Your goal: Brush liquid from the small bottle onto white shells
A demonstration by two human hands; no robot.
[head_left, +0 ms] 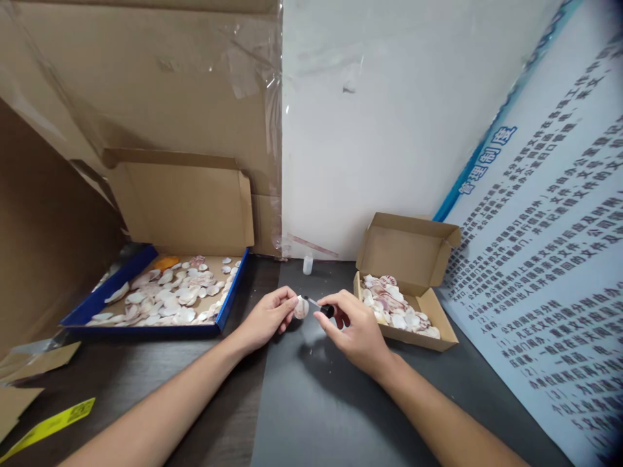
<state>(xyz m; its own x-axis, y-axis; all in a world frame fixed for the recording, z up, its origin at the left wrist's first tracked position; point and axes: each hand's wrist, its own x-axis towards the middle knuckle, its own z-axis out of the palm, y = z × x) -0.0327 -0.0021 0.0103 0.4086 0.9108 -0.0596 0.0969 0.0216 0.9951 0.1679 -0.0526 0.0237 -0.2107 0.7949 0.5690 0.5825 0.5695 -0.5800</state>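
Observation:
Between the thumb and fingers of my left hand (270, 314) is a pale seashell (301, 309), held above the dark table. My right hand (354, 327) pinches the black cap of a small brush (325, 310), its thin stem pointing left to the shell. The brush's dark tip is at the shell's upper right edge; whether it touches I cannot tell. Behind both hands a small whitish bottle (307, 264) stands upright near the wall. Some of my right-hand fingers are hidden behind the hand.
A blue-sided cardboard box (146, 329) at left holds many shells, its lid raised. On the right, a smaller brown box (442, 318) also holds shells. A yellow strip (53, 425) and cardboard pieces lie front left. A printed sheet (545, 259) leans at right.

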